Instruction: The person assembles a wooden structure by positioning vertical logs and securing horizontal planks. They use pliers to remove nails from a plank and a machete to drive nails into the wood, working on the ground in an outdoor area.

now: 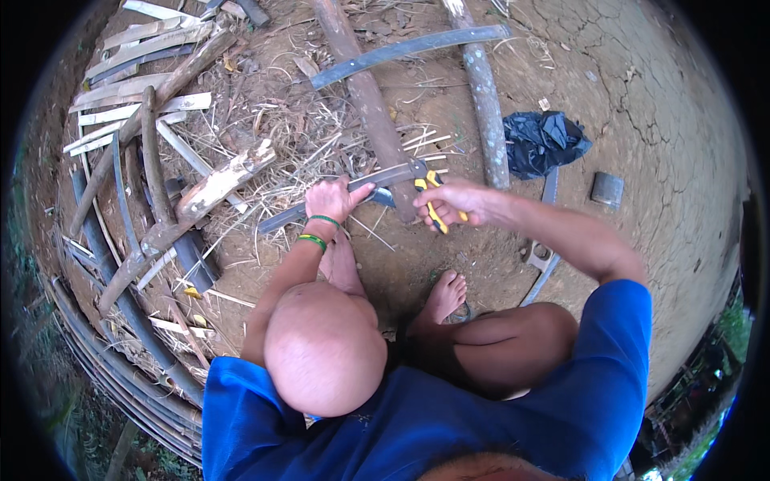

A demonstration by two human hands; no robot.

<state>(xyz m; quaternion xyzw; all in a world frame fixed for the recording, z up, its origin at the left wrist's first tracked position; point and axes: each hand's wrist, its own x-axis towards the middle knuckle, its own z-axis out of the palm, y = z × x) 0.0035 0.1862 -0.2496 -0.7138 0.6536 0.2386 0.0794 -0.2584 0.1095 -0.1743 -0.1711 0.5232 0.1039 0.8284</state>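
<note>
My right hand [461, 202] is closed round the yellow-and-black handles of a pair of pliers [434, 210]. The jaws meet the right end of a long, dark grey strip [385, 176], which looks like split bamboo. Further left along it, my left hand [327, 199] grips the same strip, thumb pointing right. This strip slants up to the right and crosses over the near end of a brown log [365, 96]. Just beneath it, a shorter dark curved piece [377, 196] shows in part.
A curved bamboo strip [409, 54] lies across the log and a thinner pole [484, 104]. To the right are a black plastic bag [545, 143], a handsaw [539, 255] and a short grey block-like piece [607, 190]. Branches [224, 188], pale slats [144, 108] and shavings cover the left ground.
</note>
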